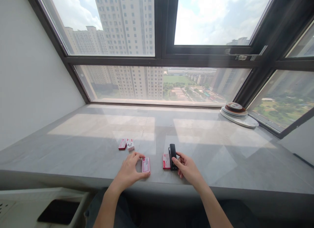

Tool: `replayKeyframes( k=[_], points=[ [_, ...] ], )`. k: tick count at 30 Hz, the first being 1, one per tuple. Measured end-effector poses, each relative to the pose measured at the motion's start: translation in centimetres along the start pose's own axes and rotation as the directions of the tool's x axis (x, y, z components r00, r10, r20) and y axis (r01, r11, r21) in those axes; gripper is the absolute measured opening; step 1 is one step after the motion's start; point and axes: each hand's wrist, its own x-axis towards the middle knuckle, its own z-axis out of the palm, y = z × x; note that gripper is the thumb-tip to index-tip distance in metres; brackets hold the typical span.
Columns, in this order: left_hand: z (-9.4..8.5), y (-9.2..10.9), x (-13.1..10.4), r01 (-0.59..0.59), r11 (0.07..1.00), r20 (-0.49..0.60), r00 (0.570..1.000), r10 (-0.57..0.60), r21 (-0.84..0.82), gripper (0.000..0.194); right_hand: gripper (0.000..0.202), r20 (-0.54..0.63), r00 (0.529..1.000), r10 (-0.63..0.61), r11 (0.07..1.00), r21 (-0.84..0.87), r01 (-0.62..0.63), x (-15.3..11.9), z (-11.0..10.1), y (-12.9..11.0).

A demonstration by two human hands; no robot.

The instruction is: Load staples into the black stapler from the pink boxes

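My left hand [132, 167] grips a small pink-and-white box [146, 165] between thumb and fingers, close to the front edge of the sill. In my right hand [185, 166] is a black stapler [173, 156], with the thumb across its top and the fingers along its right side. Touching or partly under the stapler's left side is a red-and-pink box [166, 161]. Farther back on the left, a red-edged box [122, 144] lies beside a small white box [130, 145] with a dark picture on it.
The grey stone sill [80, 149] runs below a dark-framed window [159, 61]. At the back right corner sits a stack of plates or round mats [234, 112]. Below the sill at left is a white container [22, 205], with a dark flat object [59, 211] there.
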Motion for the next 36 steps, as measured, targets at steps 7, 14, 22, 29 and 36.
replayKeyframes(
  k=[7,14,22,29,36],
  points=[
    [4.6,5.8,4.4,-0.204,0.965,0.046,0.976,0.214,-0.164,0.061,0.066,0.034,0.999,-0.008,1.0,0.018,0.008,-0.4,0.0,-1.0],
    [5.0,6.6,5.1,-0.28,0.946,0.065,0.954,0.294,-0.163,0.085,0.068,0.037,0.999,-0.004,1.0,0.022,0.003,-0.5,-0.1,-1.1],
    [-4.4,-5.0,6.4,0.108,0.989,-0.387,0.92,-0.062,0.1,0.043,0.066,0.017,1.0,0.015,0.999,0.035,-0.015,-0.5,-0.1,-1.0],
    [-5.3,-12.6,0.9,0.146,0.97,-0.159,0.981,-0.115,0.196,0.055,0.066,0.01,1.0,0.017,1.0,0.022,-0.017,-0.3,0.0,-0.7],
    [-3.0,-6.1,-1.5,0.054,0.984,-0.124,0.992,-0.033,0.171,0.046,0.065,-0.01,0.999,0.043,0.999,0.003,-0.043,-0.3,0.1,-0.8]
  ],
)
